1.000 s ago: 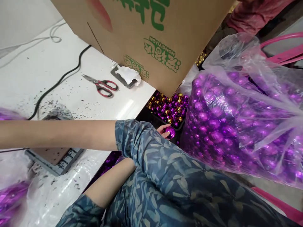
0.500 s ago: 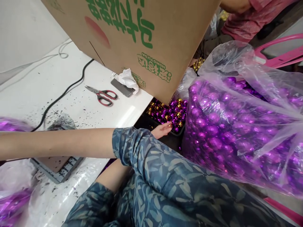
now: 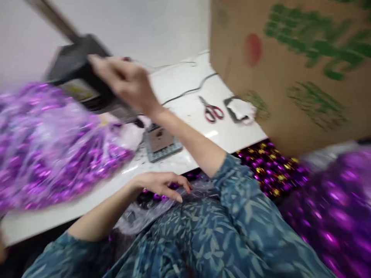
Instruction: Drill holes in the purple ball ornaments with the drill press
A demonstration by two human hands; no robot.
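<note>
My right hand [image 3: 130, 83] is blurred, its fingers curled against the side of a black boxy device [image 3: 84, 73] with a yellowish label and a brown bar running up from it. What kind of device it is, I cannot make out. My left hand [image 3: 164, 185] is loosely stretched with fingers apart and nothing visible in it. It hovers over or rests on a clear plastic bag [image 3: 136, 216] at my lap, with purple shiny beads showing around it. Below the device, a grey tray with a brown pad [image 3: 162, 143] lies on the white table.
Red-and-black scissors [image 3: 212, 111] and a dark flat object [image 3: 232, 114] under crumpled white paper lie on the white table [image 3: 232, 143]. A large carton [image 3: 278, 69] stands at right. Purple and gold beads [image 3: 269, 166] sit below it. Bags of purple beads [image 3: 43, 154] flank both sides.
The view has swung left. My left hand has left the purple and gold beads and is now over the bag at my lap. My right hand and the black device have come into view.
</note>
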